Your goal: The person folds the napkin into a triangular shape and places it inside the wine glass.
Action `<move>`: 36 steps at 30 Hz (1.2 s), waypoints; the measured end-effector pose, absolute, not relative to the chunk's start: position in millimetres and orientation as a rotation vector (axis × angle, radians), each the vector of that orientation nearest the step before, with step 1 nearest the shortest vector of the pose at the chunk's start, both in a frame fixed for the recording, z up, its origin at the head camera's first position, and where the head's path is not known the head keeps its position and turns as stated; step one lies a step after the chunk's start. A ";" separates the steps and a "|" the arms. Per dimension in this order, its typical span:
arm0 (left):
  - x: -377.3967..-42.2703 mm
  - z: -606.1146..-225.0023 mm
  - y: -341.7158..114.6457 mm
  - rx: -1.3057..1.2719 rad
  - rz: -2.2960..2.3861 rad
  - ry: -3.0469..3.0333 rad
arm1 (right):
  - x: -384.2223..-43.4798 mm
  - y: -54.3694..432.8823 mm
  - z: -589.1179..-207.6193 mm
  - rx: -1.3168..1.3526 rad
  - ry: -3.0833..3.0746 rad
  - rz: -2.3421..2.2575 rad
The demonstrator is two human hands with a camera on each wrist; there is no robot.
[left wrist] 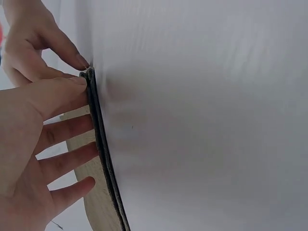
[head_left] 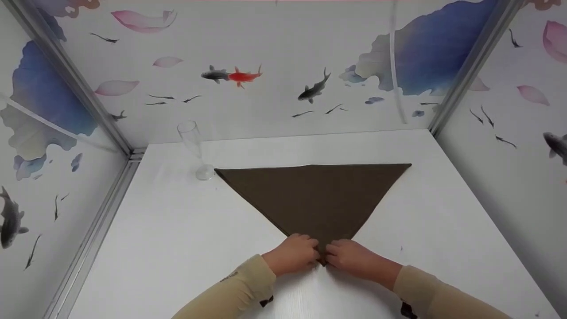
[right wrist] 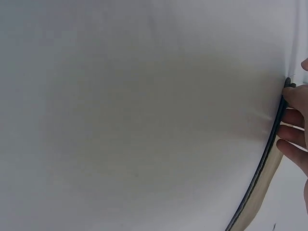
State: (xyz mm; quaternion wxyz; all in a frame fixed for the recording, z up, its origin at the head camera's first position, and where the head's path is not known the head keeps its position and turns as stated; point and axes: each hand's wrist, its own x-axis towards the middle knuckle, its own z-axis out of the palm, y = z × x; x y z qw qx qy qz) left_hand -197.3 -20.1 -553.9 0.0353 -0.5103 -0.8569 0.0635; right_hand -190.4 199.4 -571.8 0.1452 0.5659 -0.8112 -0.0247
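A dark brown cloth napkin [head_left: 314, 195], folded into a triangle, lies on the white table with its long edge away from me and its point toward me. At that near point my left hand [head_left: 294, 253] pinches the left edge, thumb at the tip. In the left wrist view the other fingers of this left hand [left wrist: 33, 139] spread along the cloth. Opposite it, my right hand [head_left: 361, 261] pinches the right edge close to the same tip. The right wrist view shows the right hand [right wrist: 297, 113] cut off by the frame, its thumb on the layered edge.
An empty clear champagne flute [head_left: 204, 172] stands at the back left, close beside the napkin's far left corner. Printed panels [head_left: 274, 106] with fish and petals wall in the white table [head_left: 168, 230] at the back and both sides.
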 end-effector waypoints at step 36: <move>-198.1 -565.1 9.1 -1.221 -0.195 -2.838 | -192.0 201.0 -576.8 1.449 -2.441 0.376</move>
